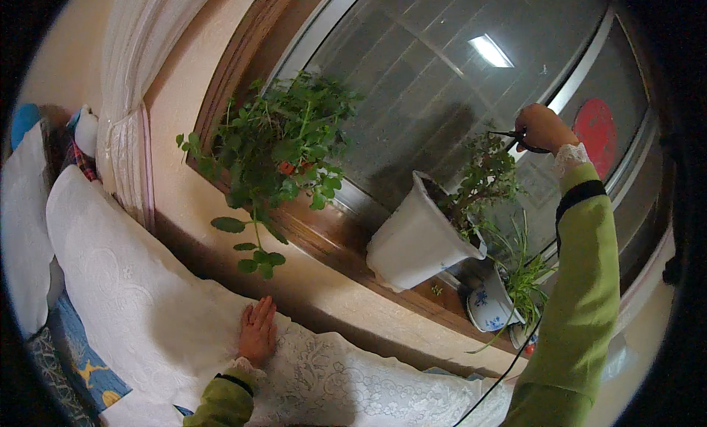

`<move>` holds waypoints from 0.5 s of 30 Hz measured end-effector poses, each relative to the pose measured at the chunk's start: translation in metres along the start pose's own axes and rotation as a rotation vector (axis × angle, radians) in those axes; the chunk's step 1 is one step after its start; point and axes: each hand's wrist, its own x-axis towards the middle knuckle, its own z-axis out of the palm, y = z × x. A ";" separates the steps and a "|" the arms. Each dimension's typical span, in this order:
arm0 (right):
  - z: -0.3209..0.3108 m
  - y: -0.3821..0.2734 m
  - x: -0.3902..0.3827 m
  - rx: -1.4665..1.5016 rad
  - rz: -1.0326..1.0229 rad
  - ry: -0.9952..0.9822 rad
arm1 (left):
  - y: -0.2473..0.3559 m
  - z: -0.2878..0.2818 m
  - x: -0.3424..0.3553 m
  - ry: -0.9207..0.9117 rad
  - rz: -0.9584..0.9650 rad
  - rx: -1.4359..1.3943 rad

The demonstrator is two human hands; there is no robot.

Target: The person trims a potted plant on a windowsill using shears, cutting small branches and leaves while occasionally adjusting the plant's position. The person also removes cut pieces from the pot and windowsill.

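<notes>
My right hand (543,127) is raised in front of the window, closed round a pair of dark scissors (505,133). Their blades point left, beside the top leaves of a small bushy plant (490,169). This plant grows in a tall white pot (416,239) on the wooden windowsill. Whether the blades touch a stem, I cannot tell. Lower left, my left hand (258,331) rests flat, fingers stretched out, on a white lace cover (317,361) over the sofa back. It holds nothing.
A large leafy plant (283,140) fills the sill's left end and trails over its edge. Right of the white pot stands a blue-and-white pot (490,305) with a grassy plant (526,276). A black cable (497,379) runs beside my right arm. A tied curtain (125,132) hangs at left.
</notes>
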 end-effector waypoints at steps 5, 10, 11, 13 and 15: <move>-0.001 0.010 -0.014 0.022 0.092 0.014 | 0.000 0.001 -0.004 0.050 0.050 -0.016; -0.002 0.028 -0.049 0.242 0.175 0.087 | 0.008 -0.003 0.000 0.104 0.092 0.017; -0.002 0.030 -0.053 0.278 0.192 0.088 | 0.010 -0.007 -0.001 0.092 0.084 0.015; 0.001 0.030 -0.055 0.349 0.287 0.044 | 0.015 -0.013 -0.002 0.104 0.093 0.000; 0.007 0.028 -0.051 0.421 0.323 0.017 | 0.016 -0.016 -0.007 0.134 0.120 -0.028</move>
